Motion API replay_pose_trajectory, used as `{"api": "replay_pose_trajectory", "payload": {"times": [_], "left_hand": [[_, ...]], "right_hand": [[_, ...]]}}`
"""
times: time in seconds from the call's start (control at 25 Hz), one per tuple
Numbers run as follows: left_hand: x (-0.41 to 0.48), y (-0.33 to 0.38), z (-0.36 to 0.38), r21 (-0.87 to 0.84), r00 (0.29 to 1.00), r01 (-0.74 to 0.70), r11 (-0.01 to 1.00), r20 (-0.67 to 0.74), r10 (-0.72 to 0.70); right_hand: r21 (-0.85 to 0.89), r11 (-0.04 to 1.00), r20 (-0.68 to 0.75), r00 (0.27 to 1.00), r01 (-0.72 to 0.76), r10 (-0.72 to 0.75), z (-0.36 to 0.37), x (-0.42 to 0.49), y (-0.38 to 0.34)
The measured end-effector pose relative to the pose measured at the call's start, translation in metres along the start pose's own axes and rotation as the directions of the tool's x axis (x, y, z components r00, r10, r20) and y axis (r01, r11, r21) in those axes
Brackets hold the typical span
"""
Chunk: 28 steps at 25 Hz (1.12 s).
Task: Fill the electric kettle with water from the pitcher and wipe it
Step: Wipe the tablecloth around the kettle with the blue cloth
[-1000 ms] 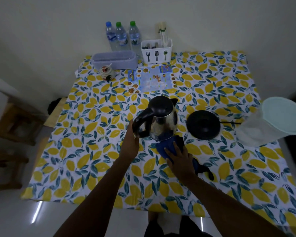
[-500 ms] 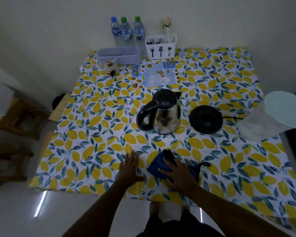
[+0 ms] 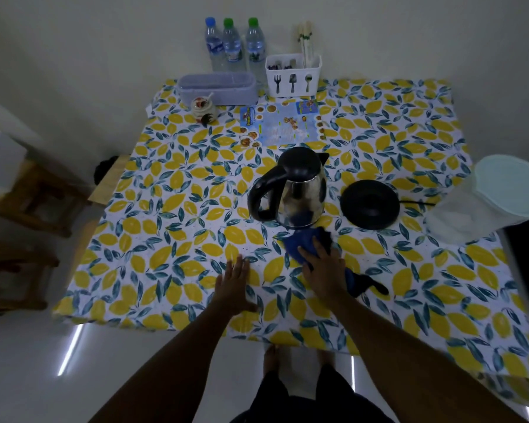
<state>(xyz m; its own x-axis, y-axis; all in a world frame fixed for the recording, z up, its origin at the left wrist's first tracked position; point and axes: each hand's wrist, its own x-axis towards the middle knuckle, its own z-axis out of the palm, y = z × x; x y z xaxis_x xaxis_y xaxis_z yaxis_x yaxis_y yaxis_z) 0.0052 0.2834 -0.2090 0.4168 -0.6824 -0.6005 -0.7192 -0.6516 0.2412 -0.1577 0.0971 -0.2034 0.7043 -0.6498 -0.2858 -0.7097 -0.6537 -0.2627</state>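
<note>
1. Our right hand point(image 3: 322, 264) presses flat on the blue cloth point(image 3: 306, 242), just in front of the kettle point(image 3: 297, 190).
2. Our left hand point(image 3: 234, 285) lies spread and empty on the tablecloth point(image 3: 165, 239).
3. Kettle stands off its base point(image 3: 369, 204); pitcher point(image 3: 489, 199) far right.

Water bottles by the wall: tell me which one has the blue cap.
The leftmost water bottle of the three has the blue cap; the middle bottle and the right bottle, nearest the white cutlery caddy, have green caps.
</note>
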Motion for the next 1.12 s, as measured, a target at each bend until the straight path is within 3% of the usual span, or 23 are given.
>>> {"api": "replay_pose_trajectory", "payload": {"times": [0.16, 0.28, 0.36, 0.48, 0.56, 0.64, 0.72, 0.88, 1.12], "left_hand": [[-0.001, -0.001, 0.001, 0.007, 1.0, -0.004, 1.0, 0.014, 0.003], [0.0, -0.001, 0.0, 0.011, 1.0, -0.008, 1.0, 0.024, 0.007], [0.001, -0.001, 0.001, 0.013, 0.999, -0.011, 1.0, 0.03, 0.011], [0.003, -0.003, 0.001, 0.012, 0.999, -0.01, 1.0, 0.031, 0.01], [0.005, -0.005, 0.003, 0.015, 0.999, -0.013, 1.0, 0.034, 0.013], [0.006, -0.006, 0.005, 0.014, 0.999, -0.018, 1.0, 0.033, 0.017], [0.006, -0.007, 0.005, 0.006, 0.999, -0.025, 1.0, 0.025, 0.025], [0.0, -0.006, 0.003, -0.006, 0.999, -0.039, 0.999, 0.016, 0.039], [-0.005, 0.009, 0.002, -0.002, 0.999, -0.003, 1.0, 0.052, 0.003]], "right_hand": [[-0.002, 0.957, 0.056, 0.955, 0.291, -0.291, 0.031, -0.065, -0.012], [-0.024, 0.935, 0.128, 0.929, 0.353, -0.348, 0.029, -0.08, 0.016], [-0.058, 0.958, 0.104, 0.956, 0.28, -0.273, 0.017, -0.068, 0.042], [-0.138, 0.99, -0.01, 1.0, -0.002, 0.001, -0.007, -0.036, 0.07], [-0.093, 0.98, -0.047, 0.984, -0.174, 0.17, -0.017, -0.016, 0.072], [-0.041, 0.969, -0.07, 0.968, -0.245, 0.242, -0.015, -0.006, 0.058], [-0.007, 0.976, -0.085, 0.973, -0.215, 0.214, -0.006, -0.01, 0.037], [0.005, 1.0, 0.007, 1.0, 0.005, -0.005, 0.03, -0.053, 0.0], [-0.038, 0.999, 0.086, 0.996, 0.021, -0.018, 0.042, -0.098, 0.032]]}}
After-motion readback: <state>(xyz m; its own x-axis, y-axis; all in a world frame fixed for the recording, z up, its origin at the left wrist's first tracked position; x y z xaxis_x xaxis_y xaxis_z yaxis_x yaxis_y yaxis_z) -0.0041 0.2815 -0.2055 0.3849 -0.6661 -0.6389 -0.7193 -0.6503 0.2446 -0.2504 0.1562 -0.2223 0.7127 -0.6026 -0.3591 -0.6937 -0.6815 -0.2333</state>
